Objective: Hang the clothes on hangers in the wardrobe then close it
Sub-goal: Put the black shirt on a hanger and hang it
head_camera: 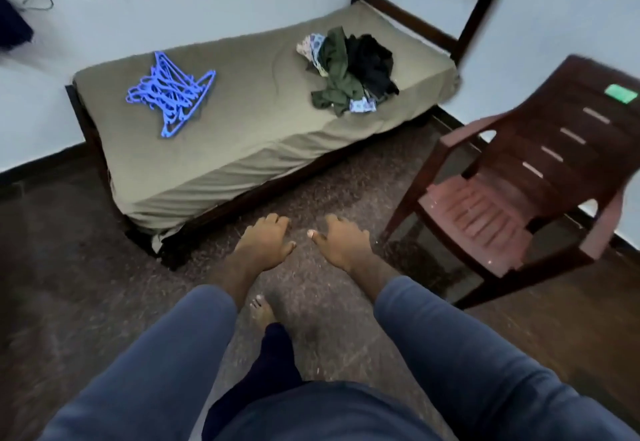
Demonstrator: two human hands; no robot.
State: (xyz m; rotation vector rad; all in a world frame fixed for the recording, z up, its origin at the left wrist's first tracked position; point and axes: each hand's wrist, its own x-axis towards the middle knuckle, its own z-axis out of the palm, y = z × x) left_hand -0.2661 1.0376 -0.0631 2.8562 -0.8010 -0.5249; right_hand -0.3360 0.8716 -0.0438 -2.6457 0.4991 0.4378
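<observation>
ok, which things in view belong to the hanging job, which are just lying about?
Job: tangled pile of blue plastic hangers; heap of dark green, black and patterned clothes. No wardrobe in view.
Lying about: maroon plastic armchair; olive-sheeted wooden-framed bed they lie on.

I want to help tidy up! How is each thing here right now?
blue hangers: tangled in a pile on the bed, no clothes on them
clothes heap: crumpled on the bed, apart from the hangers
left hand: open, holding nothing
right hand: open, holding nothing
plastic chair: upright beside the bed
bed: covered with an olive sheet
</observation>
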